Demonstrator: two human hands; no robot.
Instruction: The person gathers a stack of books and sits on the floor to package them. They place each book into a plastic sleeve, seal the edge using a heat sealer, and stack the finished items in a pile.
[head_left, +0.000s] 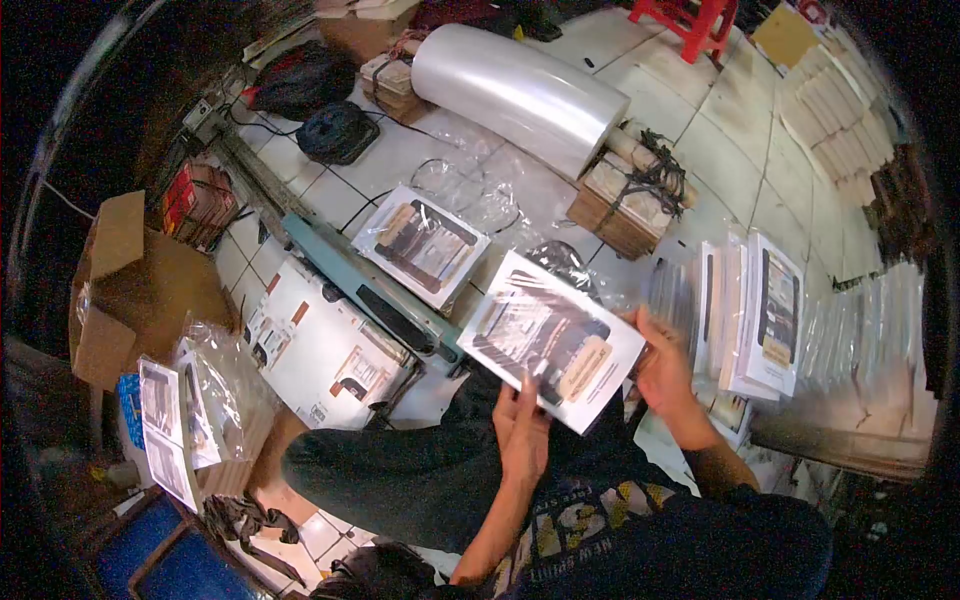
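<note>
A white book (553,342) with a dark picture and a tan label on its cover is held above my lap, tilted. My left hand (522,430) grips its lower edge, fingers over the cover. My right hand (664,366) is closed on the book's right edge. Just beyond it, a similar book (421,246) lies face up on a stack beside a long teal heat sealer (360,290). To my right stands a row of similar books (772,315), on edge. The underside of the held book is hidden.
A large roll of clear plastic film (520,95) lies on the tiled floor, with a tied bundle (632,192) at its end. Printed covers (330,345) sit left of the sealer. Further left are an open cardboard box (165,290) and plastic-wrapped books (225,400).
</note>
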